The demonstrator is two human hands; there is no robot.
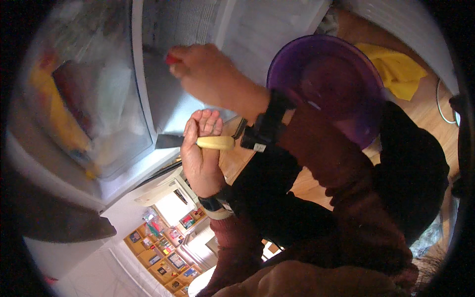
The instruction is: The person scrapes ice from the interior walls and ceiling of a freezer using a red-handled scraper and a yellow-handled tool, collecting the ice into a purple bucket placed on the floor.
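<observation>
My left hand (202, 159) is palm up. Its thumb holds a scraper with a pale yellow handle (217, 143) against the palm, and the dark flat blade (169, 141) points left. Above it, my blurred right hand (211, 74) is closed around a small red object (172, 59), mostly hidden by the fingers. This hand is in front of the grey-white interior (163, 81) of what looks like an open refrigerator or freezer. To its left is a transparent drawer or door bin (144, 122) with blurred packages inside.
A purple plastic basin (272, 67) stands on the wooden floor (432, 118), beside my right forearm. Behind it lies a yellow cloth (399, 70). A white cable (439, 102) curves at the right. A wooden compartment shelf (148, 252) with small items is farther off.
</observation>
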